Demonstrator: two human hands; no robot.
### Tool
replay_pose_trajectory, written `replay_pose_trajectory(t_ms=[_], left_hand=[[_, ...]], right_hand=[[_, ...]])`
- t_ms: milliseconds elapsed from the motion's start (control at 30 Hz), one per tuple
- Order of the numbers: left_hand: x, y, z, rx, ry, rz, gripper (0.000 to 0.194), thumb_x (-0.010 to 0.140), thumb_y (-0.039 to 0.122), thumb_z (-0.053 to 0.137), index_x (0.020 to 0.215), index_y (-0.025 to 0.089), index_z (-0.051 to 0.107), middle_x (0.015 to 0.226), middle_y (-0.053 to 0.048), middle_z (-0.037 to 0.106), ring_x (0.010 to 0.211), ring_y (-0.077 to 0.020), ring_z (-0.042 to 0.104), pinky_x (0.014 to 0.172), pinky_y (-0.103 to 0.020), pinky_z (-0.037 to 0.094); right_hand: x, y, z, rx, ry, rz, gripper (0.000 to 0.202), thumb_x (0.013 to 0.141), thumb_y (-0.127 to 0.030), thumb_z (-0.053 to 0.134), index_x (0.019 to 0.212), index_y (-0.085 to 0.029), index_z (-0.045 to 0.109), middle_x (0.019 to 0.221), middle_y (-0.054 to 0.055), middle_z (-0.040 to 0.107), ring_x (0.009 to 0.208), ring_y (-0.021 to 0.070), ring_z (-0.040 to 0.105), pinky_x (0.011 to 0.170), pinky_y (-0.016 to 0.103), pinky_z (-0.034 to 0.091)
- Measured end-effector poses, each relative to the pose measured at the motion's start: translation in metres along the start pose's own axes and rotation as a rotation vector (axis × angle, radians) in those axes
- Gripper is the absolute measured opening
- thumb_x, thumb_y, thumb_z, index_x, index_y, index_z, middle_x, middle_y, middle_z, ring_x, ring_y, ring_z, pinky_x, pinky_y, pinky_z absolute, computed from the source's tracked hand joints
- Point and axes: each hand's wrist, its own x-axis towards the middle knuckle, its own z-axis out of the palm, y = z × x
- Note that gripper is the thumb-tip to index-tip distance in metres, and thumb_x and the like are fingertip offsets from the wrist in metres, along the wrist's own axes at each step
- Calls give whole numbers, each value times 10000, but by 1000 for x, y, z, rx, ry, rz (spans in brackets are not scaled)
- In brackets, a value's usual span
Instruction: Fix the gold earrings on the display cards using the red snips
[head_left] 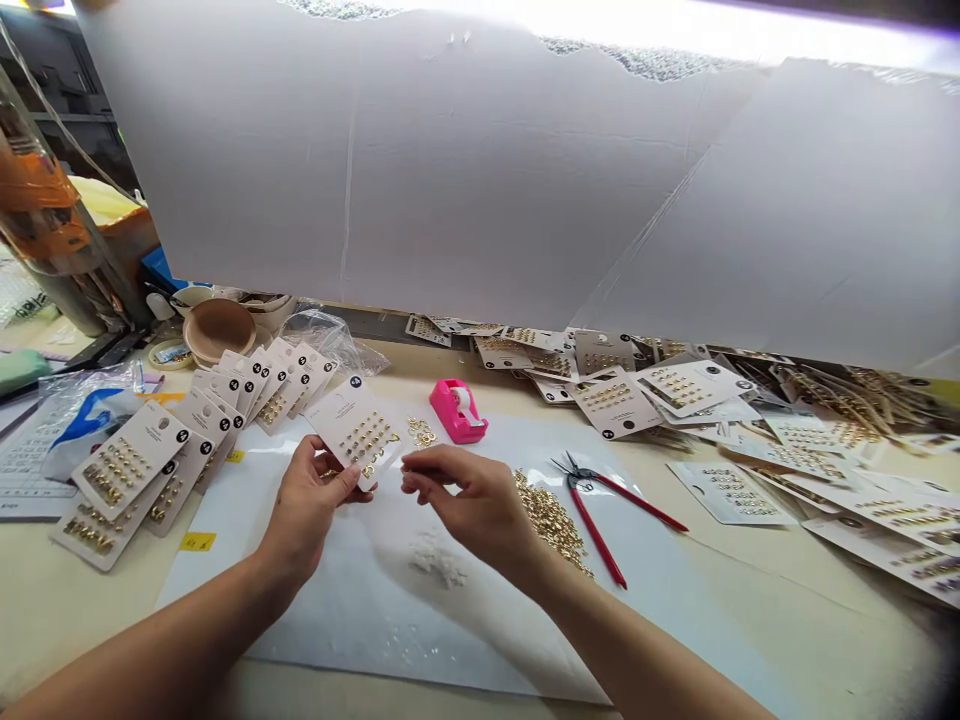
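My left hand (319, 490) grips a white earring card (358, 425) by its lower edge, thumb in front. Rows of small gold studs and a few hoops sit on that card. Just right of the card, my right hand (465, 490) has its thumb and fingertips pinched together; what lies between them is too small to make out. Below the hands is a little heap of clear-white bits (437, 562), likely too fine to name. Gold hoops (421, 432) lie loose behind the card, and a pile of gold pieces (551, 520) lies beyond my right wrist.
A pink tape dispenser (459, 412) stands behind the hands. Red-handled pliers (600, 510) lie open at right. Filled earring cards (135, 455) fan out at left; more cards (694, 388) are heaped at right. A brown bowl (219, 330) sits back left, below a white board (480, 190).
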Motion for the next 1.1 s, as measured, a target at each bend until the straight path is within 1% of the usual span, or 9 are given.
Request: replay_pose_trajectory(t_ms=[67, 100, 167, 300, 433, 500, 633, 967, 1100], left_hand=[[-2, 0, 0, 17, -22, 19, 349, 699, 227, 693, 972, 191, 479, 944, -43, 637, 828, -164, 611, 669, -312, 542], [-3, 0, -1, 30, -34, 29, 353, 706, 224, 688, 992, 192, 484, 968, -48, 633, 850, -166, 604, 667, -306, 542], [-4, 0, -1, 52, -58, 44, 368, 721, 222, 678, 1035, 198, 489, 996, -52, 626, 871, -165, 593, 672, -302, 542], [-5, -3, -2, 67, -98, 56, 379, 739, 218, 665, 1075, 200, 492, 951, -45, 630, 826, -155, 594, 682, -310, 546], [-4, -3, -1, 36, -86, 51, 363, 724, 222, 677, 1044, 196, 508, 979, -50, 620, 842, -168, 599, 674, -323, 555], [-5, -2, 0, 32, -78, 40, 371, 711, 225, 686, 1036, 194, 511, 973, -50, 624, 827, -168, 599, 663, -322, 555], [-6, -1, 1, 40, -88, 54, 361, 709, 229, 688, 1024, 190, 516, 913, -41, 629, 785, -158, 595, 651, -314, 551], [-8, -4, -1, 113, -89, 94, 345, 724, 238, 674, 1032, 198, 525, 910, -43, 645, 770, -162, 614, 685, -325, 538], [-10, -3, 2, 197, -97, 170, 241, 741, 212, 660, 957, 201, 552, 809, -5, 631, 709, -132, 596, 683, -288, 521]], right_hand=[[-2, -3, 8, -204, 5, -209, 109, 830, -223, 547, 774, -196, 636, 681, 39, 662, 586, 146, 588, 532, 281, 461], [-2, -4, 12, -280, 11, -286, 125, 841, -217, 535, 759, -188, 625, 672, 41, 653, 571, 141, 571, 518, 271, 437], [-1, -2, 18, -365, 30, -364, 140, 849, -201, 518, 740, -173, 602, 658, 44, 634, 549, 135, 543, 496, 260, 397], [3, 4, 23, -431, 57, -361, 143, 830, -179, 506, 696, -169, 555, 623, 30, 587, 521, 125, 495, 477, 247, 349], [4, 5, 19, -474, 111, -310, 165, 835, -190, 495, 671, -181, 511, 584, 5, 539, 469, 102, 418, 452, 236, 306], [2, 3, 17, -452, 111, -308, 176, 844, -203, 491, 669, -187, 497, 574, -3, 526, 462, 99, 405, 451, 233, 304], [0, 0, 21, -423, 91, -361, 182, 850, -199, 480, 669, -189, 488, 582, 1, 519, 473, 104, 411, 460, 239, 311], [-4, 7, 25, -492, 100, -410, 222, 877, -218, 458, 661, -191, 504, 576, 12, 542, 494, 116, 451, 476, 249, 304], [-5, 6, 27, -556, 113, -461, 239, 876, -194, 448, 644, -188, 504, 568, 19, 547, 497, 120, 454, 476, 258, 290]])
